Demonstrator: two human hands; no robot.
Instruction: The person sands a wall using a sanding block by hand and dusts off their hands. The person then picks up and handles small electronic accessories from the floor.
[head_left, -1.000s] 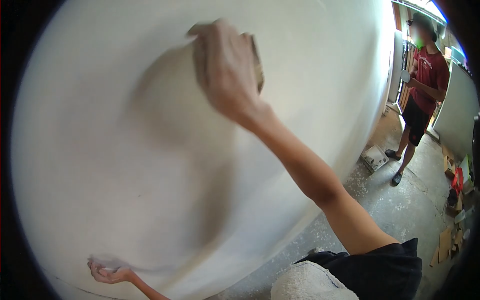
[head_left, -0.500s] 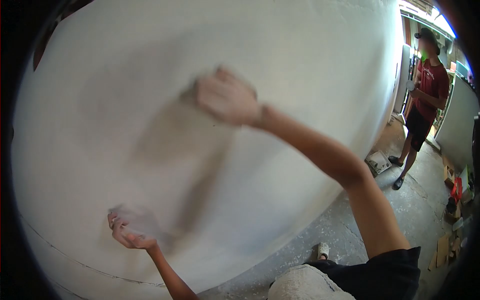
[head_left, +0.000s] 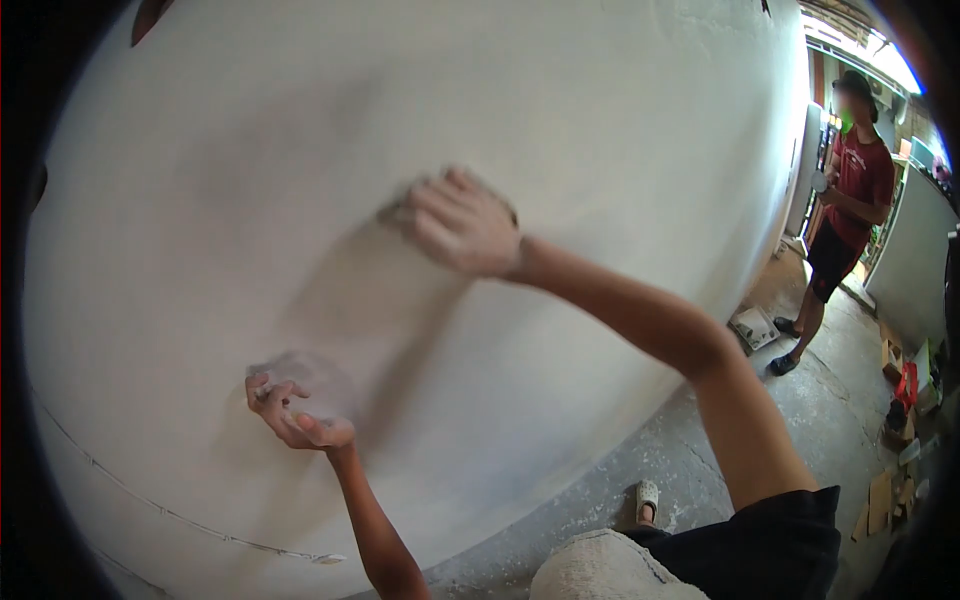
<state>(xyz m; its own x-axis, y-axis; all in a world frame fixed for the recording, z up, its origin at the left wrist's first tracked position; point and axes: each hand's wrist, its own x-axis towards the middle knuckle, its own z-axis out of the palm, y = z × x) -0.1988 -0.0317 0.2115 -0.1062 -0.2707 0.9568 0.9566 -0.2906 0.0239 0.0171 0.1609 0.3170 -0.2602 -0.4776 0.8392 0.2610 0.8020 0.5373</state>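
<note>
My right hand (head_left: 462, 225) is pressed towards the pale wall (head_left: 600, 150), its fingers bent over a thin, dark-edged flat pad (head_left: 396, 208). Most of that pad is hidden under the palm, so its exact kind does not show. Lower and to the left, my left hand (head_left: 298, 412) faces palm up with curled fingers. It cups a greyish, see-through, rounded thing (head_left: 318, 378), perhaps a thin plastic piece, close to the wall. Both arms cast shadows across the wall.
A person in a red shirt (head_left: 862, 170) stands at the right, holding a whitish round thing. By the wall's foot lies a white tray (head_left: 754, 327). Cardboard pieces (head_left: 879, 503) and a red item (head_left: 906, 384) lie at the right. A cord (head_left: 185, 517) runs along the lower wall.
My right hand has moved slightly down and right with the pad. My left hand has risen and shifted right, still cupping the see-through thing. The view has tilted a little.
</note>
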